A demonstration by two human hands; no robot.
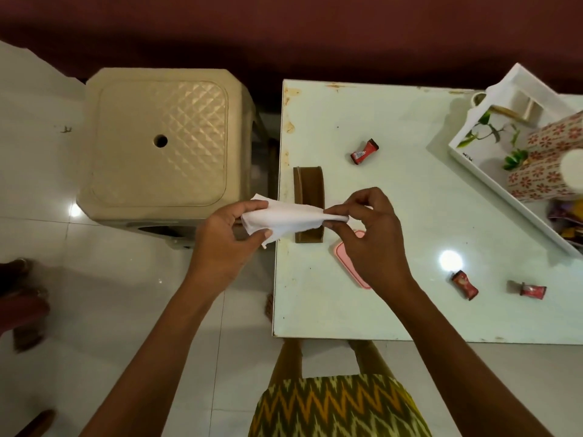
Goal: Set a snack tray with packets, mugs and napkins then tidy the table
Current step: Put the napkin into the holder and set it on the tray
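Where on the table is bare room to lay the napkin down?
Bare: the near table strip below the pink lid, and the middle between the upper packet, tray and two near packets. Crowded: the holder and tray corner.

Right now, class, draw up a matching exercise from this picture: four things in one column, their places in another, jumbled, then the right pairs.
Things
1. white napkin
2. brown napkin holder
3. white tray
4. beige stool

Places
A. far right of the table
B. on the floor, left of the table
C. held between both hands
D. near the table's left edge

Pairs: 1-C, 2-D, 3-A, 4-B
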